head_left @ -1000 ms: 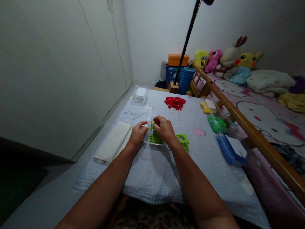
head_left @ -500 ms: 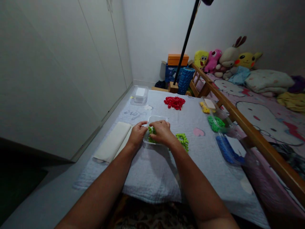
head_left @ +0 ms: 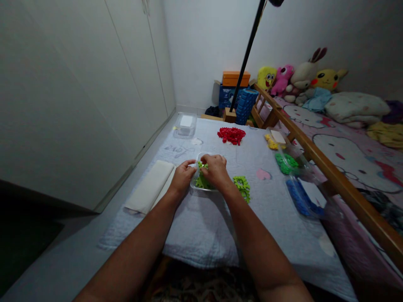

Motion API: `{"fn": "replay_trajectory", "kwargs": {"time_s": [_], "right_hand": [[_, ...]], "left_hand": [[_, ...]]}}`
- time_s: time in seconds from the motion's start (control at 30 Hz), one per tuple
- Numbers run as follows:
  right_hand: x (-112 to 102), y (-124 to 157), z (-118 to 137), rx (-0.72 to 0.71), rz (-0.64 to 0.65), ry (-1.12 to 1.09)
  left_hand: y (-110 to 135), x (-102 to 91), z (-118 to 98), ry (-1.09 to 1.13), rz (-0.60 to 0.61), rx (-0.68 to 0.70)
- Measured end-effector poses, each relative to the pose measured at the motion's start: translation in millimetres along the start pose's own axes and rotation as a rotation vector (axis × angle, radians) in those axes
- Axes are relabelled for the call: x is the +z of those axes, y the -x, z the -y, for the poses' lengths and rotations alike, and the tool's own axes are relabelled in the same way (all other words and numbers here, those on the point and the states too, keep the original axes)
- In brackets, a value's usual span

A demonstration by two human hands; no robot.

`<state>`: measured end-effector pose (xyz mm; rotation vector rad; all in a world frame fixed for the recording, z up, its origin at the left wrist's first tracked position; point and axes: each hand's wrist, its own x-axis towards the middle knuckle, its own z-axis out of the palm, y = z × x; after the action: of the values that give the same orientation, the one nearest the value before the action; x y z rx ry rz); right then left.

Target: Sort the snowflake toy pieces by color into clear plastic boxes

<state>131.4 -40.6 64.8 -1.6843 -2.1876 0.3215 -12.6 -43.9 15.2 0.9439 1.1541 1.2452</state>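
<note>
The right hand [head_left: 217, 170], fingers half-curled, grip unclear, has shifted, baring more green pieces [head_left: 202, 182] inside the clear tub [head_left: 204, 190]; handling seems unfinished. The left hand [head_left: 181, 178] pinches its rim at nine o'clock.

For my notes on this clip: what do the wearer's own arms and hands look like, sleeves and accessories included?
Both the left hand and right hand are bare, without gloves. No sleeve, watch or bracelet shows on either arm; a ring is too small to tell. Dark patterned clothing shows at the bottom edge.
</note>
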Motion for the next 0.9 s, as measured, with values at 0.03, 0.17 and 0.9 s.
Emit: {"fn": "replay_trajectory", "kwargs": {"time_s": [0.03, 0.17, 0.9], "right_hand": [[-3, 1, -2, 0.008, -0.012, -0.029], [-16, 5, -9, 0.009, -0.012, -0.121], [-23, 16, -23, -0.021, -0.019, -0.129]], "left_hand": [[0, 0.4, 0, 0.005, -0.001, -0.005], [0, 1.3, 1, 0.016, 0.002, -0.008], [-2, -1.4, 5, 0.028, 0.004, -0.018]]}}
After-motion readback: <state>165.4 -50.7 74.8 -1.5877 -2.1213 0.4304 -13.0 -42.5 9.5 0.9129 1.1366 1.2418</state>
